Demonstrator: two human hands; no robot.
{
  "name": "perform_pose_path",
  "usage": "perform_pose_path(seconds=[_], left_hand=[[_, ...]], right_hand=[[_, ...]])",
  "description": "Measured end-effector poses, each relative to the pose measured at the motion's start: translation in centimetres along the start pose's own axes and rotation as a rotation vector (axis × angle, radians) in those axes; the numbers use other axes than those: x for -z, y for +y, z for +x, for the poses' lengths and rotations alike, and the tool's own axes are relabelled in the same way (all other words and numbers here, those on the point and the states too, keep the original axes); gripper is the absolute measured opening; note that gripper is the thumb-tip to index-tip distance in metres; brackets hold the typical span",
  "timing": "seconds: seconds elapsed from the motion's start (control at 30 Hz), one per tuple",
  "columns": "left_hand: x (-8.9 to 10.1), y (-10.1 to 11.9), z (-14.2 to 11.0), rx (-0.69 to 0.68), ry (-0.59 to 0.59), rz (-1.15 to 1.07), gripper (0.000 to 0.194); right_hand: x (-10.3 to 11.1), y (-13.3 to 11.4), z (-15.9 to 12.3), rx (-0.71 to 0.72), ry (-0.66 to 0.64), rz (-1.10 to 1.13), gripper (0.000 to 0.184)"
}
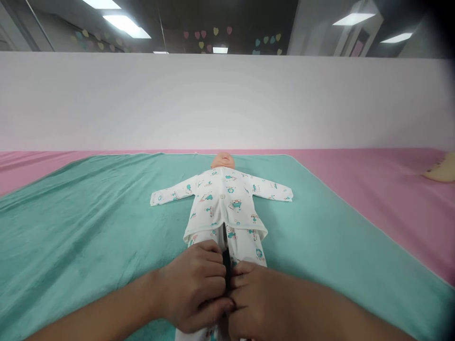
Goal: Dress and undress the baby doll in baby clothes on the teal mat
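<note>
A baby doll [222, 160] lies on its back in a white printed baby shirt [222, 199], its sleeves spread to both sides. Below the shirt's hem are white printed baby trousers [247, 244], with a dark gap between the two legs. My left hand [199, 286] is closed over the left trouser leg, fingers curled toward the gap. Just beside it, my right hand [254, 300] is curled on the right leg. The thumb of my left hand meets my right hand's fingers. Cloth under both hands is largely hidden.
A teal blanket [117, 222] lies under the doll, creased at the left, over a pink sheet [373, 189]. A white wall panel [227, 102] stands behind, with dark glass above it. Part of a yellowish object [442, 169] shows at the right edge.
</note>
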State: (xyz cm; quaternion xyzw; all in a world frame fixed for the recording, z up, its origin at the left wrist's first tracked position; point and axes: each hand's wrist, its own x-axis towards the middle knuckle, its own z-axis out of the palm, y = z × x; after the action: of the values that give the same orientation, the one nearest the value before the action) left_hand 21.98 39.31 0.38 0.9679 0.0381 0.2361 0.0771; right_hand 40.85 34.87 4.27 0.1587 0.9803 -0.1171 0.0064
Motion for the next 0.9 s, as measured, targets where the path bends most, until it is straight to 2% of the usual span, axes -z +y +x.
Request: perform_pose_path(seconds=[0.2,0.3,0.43,0.53,0.63,0.7,0.77,0.83,0.9], left_hand=[[-0.1,-0.1,0.0,-0.006,0.014,-0.013,0.022],[0.0,-0.1,0.1,0.002,0.016,-0.009,0.019],[0.0,-0.1,0.0,0.018,0.023,-0.001,0.018],[-0.1,0.6,0.0,0.077,0.054,-0.008,0.021],[0.4,2.5,-0.1,0.175,0.067,-0.053,0.021],[1.0,4.2,-0.4,0.257,0.032,-0.113,0.013],[1.4,6.2,-1.1,0.342,-0.026,-0.132,0.010],[1.2,7.9,-2.2,0.419,-0.054,-0.061,0.033],[0.5,9.1,-3.7,0.484,-0.026,0.061,0.050]], right_hand=[[0.0,-0.4,-0.1,0.042,0.023,-0.096,0.016],[-0.4,-0.1,-0.4,0.067,0.078,-0.054,0.015],[-1.6,-0.2,-0.8,0.051,0.157,0.086,0.005],[-3.5,-1.3,-1.4,-0.097,0.306,0.075,0.007],[-6.3,-3.2,-2.5,-0.365,0.582,-0.045,0.025],[-8.0,-4.5,-3.3,-0.577,0.740,-0.045,0.035],[-9.1,-5.5,-3.7,-0.738,0.822,0.029,0.037],[-9.6,-6.1,-3.8,-0.781,0.846,0.112,0.037],[-9.5,-6.4,-3.5,-0.733,0.867,0.158,0.041]])
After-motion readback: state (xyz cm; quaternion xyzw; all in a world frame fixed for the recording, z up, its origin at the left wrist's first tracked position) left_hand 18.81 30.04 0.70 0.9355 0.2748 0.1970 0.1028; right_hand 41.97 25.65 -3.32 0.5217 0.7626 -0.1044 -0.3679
